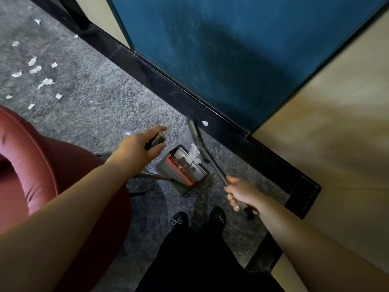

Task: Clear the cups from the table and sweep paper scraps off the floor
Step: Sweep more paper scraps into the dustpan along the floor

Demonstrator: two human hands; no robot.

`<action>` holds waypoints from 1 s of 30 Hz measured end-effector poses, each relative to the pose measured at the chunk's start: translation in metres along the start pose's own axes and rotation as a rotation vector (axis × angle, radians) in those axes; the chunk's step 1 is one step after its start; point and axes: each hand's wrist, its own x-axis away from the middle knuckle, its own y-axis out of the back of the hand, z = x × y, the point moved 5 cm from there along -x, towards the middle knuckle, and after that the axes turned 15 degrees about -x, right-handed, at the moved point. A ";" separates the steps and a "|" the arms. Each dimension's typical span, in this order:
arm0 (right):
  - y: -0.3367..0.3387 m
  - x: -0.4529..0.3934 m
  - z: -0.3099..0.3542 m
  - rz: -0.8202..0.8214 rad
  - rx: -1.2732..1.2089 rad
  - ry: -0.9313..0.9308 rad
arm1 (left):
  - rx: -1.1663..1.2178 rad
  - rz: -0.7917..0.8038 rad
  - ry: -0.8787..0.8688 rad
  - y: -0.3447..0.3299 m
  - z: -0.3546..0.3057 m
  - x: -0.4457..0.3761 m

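Head view: left grip (pixel 137 147) clasps dustpan handle (pixel 155 140); right grip (pixel 242 193) clasps broom (pixel 208 157) by baseboard (pixel 181 95).

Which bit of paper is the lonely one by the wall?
Find the big blue wall panel and the black baseboard under it. One white paper scrap sits there beside the broom, far from the scattered scraps by the red chair.

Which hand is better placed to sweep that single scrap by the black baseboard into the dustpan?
Right. The right hand grips the broom, whose head is near the scrap; the left hand holds the dustpan handle.
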 end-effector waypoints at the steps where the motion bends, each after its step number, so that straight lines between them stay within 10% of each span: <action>1: -0.001 0.004 -0.004 0.010 0.008 -0.013 | -0.010 0.001 0.003 -0.001 0.000 0.001; 30: -0.006 0.029 -0.007 0.091 0.028 -0.010 | 0.034 -0.064 0.066 0.004 0.018 0.002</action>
